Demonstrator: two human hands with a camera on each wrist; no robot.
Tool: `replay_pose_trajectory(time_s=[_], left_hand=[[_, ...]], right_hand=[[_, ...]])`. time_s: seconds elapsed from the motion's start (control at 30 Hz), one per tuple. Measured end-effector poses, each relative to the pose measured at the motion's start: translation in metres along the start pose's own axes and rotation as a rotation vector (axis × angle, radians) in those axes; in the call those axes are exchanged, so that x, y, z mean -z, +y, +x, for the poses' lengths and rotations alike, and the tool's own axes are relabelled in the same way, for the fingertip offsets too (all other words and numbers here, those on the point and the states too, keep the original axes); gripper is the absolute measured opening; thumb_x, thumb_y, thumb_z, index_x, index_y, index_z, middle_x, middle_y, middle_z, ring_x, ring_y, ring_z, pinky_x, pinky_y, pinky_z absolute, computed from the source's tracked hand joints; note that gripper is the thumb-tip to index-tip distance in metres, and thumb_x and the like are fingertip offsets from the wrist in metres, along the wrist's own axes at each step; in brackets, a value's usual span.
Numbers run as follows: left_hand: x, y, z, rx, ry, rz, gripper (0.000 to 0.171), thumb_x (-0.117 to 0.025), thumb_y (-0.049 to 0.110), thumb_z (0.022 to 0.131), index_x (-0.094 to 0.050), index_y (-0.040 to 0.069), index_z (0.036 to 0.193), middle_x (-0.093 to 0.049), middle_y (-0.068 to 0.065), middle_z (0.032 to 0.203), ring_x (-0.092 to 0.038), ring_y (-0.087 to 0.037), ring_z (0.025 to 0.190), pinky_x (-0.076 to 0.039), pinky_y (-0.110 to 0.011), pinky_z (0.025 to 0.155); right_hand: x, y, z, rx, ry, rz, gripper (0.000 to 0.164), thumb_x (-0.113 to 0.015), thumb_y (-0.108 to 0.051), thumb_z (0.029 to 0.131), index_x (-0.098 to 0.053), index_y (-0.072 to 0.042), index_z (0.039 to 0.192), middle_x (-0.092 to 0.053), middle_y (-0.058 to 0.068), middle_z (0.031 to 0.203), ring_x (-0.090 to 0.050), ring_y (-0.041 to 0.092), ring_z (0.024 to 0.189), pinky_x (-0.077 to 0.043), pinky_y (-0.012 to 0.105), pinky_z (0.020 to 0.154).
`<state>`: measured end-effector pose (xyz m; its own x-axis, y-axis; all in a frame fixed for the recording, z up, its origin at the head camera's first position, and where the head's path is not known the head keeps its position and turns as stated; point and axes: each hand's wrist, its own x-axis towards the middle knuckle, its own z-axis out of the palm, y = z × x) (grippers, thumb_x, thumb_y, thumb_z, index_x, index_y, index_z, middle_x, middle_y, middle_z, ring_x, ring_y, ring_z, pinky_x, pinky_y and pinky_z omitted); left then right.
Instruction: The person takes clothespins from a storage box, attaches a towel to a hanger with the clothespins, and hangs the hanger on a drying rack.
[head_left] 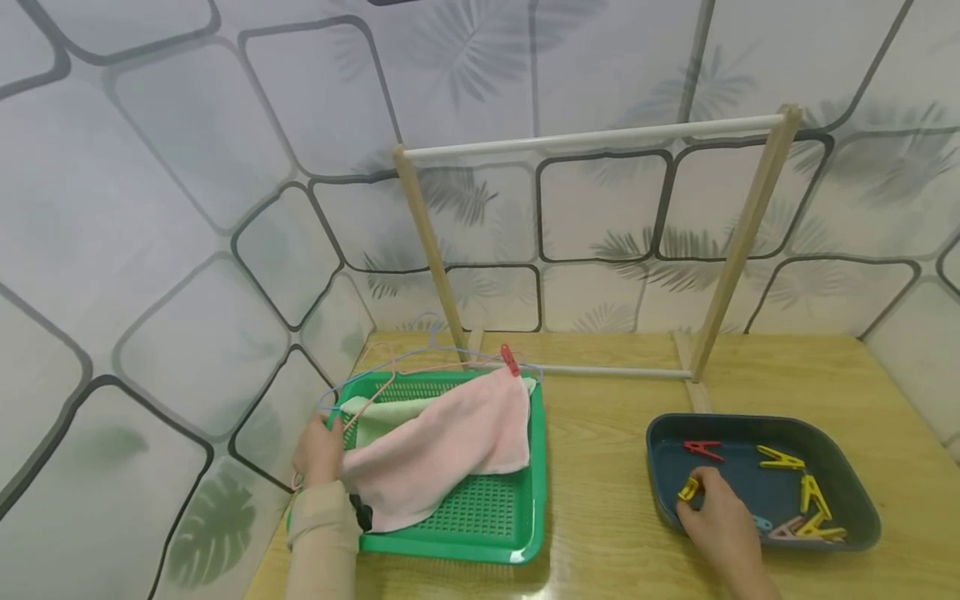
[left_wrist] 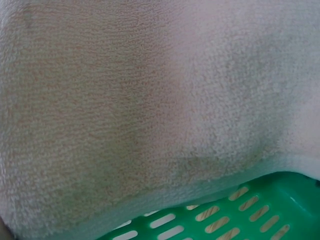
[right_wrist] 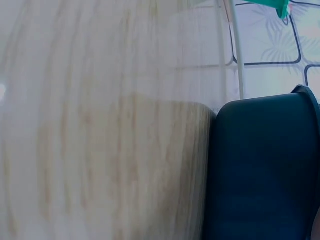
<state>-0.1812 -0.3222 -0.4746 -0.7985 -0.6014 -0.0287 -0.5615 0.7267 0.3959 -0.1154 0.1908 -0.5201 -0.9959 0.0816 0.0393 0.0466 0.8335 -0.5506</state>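
My left hand (head_left: pixel 318 450) grips the left end of a pink hanger (head_left: pixel 381 390) over the green basket. From the hanger hangs a pink towel (head_left: pixel 450 442), pinned near its right end by a red clothespin (head_left: pixel 510 360). In the left wrist view the towel (left_wrist: pixel 150 110) covers most of the picture and that hand is mostly hidden. Over the dark blue tray's left side, my right hand (head_left: pixel 718 512) pinches a yellow clothespin (head_left: pixel 687 489) between thumb and fingers.
Under the pink towel, a green towel (head_left: pixel 390 412) and blue hanger (head_left: pixel 433 342) lie on the basket (head_left: pixel 536 517). Several clothespins (head_left: pixel 780 457) lie inside the tray (head_left: pixel 862 508). Behind stands a wooden-sided rack with a white top bar (head_left: pixel 592 140).
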Motion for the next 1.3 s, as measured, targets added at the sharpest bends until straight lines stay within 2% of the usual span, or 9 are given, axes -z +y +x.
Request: replay_pose_trajectory(time_s=[0.13, 0.37, 0.6, 0.83, 1.3], left_hand=[[-0.001, -0.0007, 0.0003, 0.004, -0.001, 0.003, 0.035, -0.033, 0.035, 0.083, -0.043, 0.005, 0.096, -0.05, -0.011, 0.076, -0.042, -0.02, 0.057, -0.029, -0.031, 0.044], [-0.0025, -0.0007, 0.0005, 0.024, 0.0, -0.006, 0.034, -0.032, 0.036, 0.083, -0.043, 0.006, 0.095, -0.049, -0.01, 0.077, -0.042, -0.02, 0.057, -0.029, -0.031, 0.046], [-0.0012, 0.0006, -0.0015, 0.024, 0.016, -0.009, 0.031, -0.034, 0.033, 0.083, -0.043, 0.006, 0.095, -0.05, -0.011, 0.08, -0.043, -0.02, 0.058, -0.029, -0.031, 0.046], [-0.0002, 0.0003, -0.0009, 0.005, 0.017, -0.002, 0.033, -0.033, 0.035, 0.083, -0.043, 0.006, 0.097, -0.051, -0.013, 0.085, -0.046, -0.022, 0.063, -0.031, -0.033, 0.047], [-0.0003, 0.0018, -0.0009, 0.012, 0.009, 0.011, 0.033, -0.032, 0.035, 0.083, -0.041, 0.006, 0.097, -0.049, -0.012, 0.078, -0.042, -0.02, 0.057, -0.029, -0.031, 0.046]], right_hand=[[-0.0008, 0.0005, -0.0004, -0.004, 0.005, 0.015, 0.036, -0.062, -0.01, 0.061, -0.041, 0.0, 0.09, -0.047, 0.012, 0.08, -0.048, 0.024, 0.065, -0.037, 0.033, 0.047], [-0.0044, 0.0028, 0.0003, 0.056, 0.103, 0.008, 0.033, -0.063, -0.008, 0.06, -0.045, 0.0, 0.086, -0.048, 0.012, 0.078, -0.049, 0.026, 0.067, -0.039, 0.035, 0.049], [-0.0042, 0.0041, 0.0035, 0.06, 0.09, -0.008, 0.035, -0.063, -0.011, 0.061, -0.047, 0.002, 0.089, -0.047, 0.011, 0.077, -0.048, 0.024, 0.068, -0.038, 0.035, 0.051], [-0.0054, 0.0054, 0.0051, 0.073, 0.103, -0.021, 0.043, -0.062, -0.012, 0.062, -0.047, 0.005, 0.098, -0.047, 0.012, 0.078, -0.047, 0.025, 0.068, -0.038, 0.036, 0.051], [-0.008, 0.0074, 0.0043, 0.077, 0.138, -0.046, 0.039, -0.062, -0.014, 0.062, -0.049, 0.004, 0.094, -0.047, 0.011, 0.076, -0.047, 0.023, 0.065, -0.038, 0.035, 0.049]])
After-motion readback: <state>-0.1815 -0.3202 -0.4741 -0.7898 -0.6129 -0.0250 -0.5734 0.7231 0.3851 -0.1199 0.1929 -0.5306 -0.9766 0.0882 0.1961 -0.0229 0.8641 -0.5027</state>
